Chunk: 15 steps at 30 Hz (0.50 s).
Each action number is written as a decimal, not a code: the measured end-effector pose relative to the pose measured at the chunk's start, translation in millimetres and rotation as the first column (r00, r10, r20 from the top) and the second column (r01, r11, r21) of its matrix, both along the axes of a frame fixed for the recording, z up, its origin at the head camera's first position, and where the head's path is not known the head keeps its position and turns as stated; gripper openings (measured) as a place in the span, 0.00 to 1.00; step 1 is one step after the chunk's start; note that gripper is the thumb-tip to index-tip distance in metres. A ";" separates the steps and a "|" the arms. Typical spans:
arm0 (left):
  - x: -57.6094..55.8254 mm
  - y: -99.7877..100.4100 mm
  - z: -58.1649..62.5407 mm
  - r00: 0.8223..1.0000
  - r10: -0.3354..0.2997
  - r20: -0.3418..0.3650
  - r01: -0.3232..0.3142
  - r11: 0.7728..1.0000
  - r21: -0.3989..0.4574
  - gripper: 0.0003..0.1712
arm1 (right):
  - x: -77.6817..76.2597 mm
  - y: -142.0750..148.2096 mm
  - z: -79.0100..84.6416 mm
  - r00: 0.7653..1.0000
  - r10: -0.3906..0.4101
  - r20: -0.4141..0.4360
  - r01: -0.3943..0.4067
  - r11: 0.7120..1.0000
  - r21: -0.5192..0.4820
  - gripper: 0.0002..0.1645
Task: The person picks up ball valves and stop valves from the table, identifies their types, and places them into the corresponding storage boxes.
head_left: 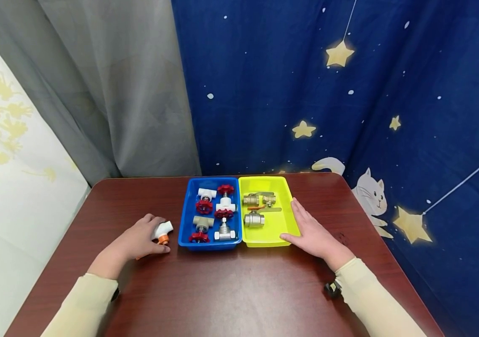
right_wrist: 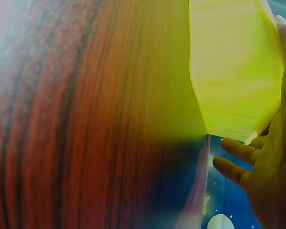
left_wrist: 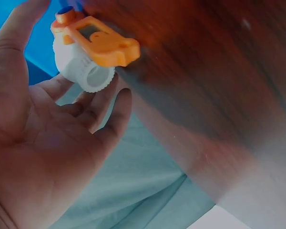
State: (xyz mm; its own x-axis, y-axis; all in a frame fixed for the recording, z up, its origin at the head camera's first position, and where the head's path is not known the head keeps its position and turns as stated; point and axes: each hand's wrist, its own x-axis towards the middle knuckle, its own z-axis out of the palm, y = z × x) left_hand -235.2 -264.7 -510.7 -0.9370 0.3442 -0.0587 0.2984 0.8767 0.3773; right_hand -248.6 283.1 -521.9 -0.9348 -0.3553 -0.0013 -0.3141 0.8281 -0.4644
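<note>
A white plastic valve with an orange handle (head_left: 163, 229) lies on the table left of the blue tray (head_left: 183, 217). My left hand (head_left: 140, 237) reaches round it from the left with fingers spread; in the left wrist view the fingertips are right behind the valve (left_wrist: 88, 59), and the thumb stands apart from it. At the right side of the yellow tray (head_left: 279, 229), my right hand (head_left: 315, 234) rests along the rim with straight fingers, its thumb at the front corner. Several metal ball valves (head_left: 254, 219) lie inside the yellow tray.
Several valves with red handwheels (head_left: 204, 207), in white, beige and metal, lie in the blue tray. Both trays stand side by side on the dark red wooden table (head_left: 222, 290), near its far edge. Grey and blue star-patterned curtains (head_left: 264, 93) hang behind.
</note>
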 end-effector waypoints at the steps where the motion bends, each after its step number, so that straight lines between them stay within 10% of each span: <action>1: -0.4 0.2 -0.6 1.000 0.001 -0.010 -0.001 1.000 -0.013 0.54 | 0.3 0.2 0.3 1.000 0.000 0.002 0.000 1.000 0.000 0.75; 15: -3.4 8.2 -6.7 0.996 -0.012 -0.087 0.002 0.994 -0.105 0.42 | -0.2 0.1 -0.2 1.000 -0.005 0.011 0.005 1.000 -0.003 0.75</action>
State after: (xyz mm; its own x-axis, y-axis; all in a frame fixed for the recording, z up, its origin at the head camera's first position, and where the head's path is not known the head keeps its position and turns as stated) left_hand -238.6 -256.5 -517.4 -0.9378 0.3470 -0.0130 0.3324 0.9077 0.2560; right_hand -248.8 283.1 -522.1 -0.9366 -0.3503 -0.0102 -0.3047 0.8282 -0.4703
